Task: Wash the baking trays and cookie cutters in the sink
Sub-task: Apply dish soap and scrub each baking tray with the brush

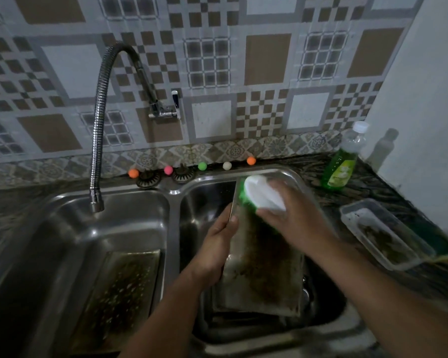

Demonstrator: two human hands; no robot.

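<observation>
Here, over the right basin of the double sink (pixel 175 191), our left hand (pixel 215 244) curls its grip around the left edge of a baking tray (pixel 264 267), thumb on the face. Our right hand (pixel 292 218) grips a white brush (pixel 263 195) with green bristles, pressed to the tray's upper end. The tray stands tilted, its long axis running from us toward the wall, its soiled face up. A second tray (pixel 122 293) lies in the sink's left basin, under the faucet (pixel 98 120). Right of the sink, on the dark worktop (pixel 367 182), sit a plastic container (pixel 383 233) and a soap bottle (pixel 343 161); patterned tiles (pixel 267 60) rise behind.
</observation>
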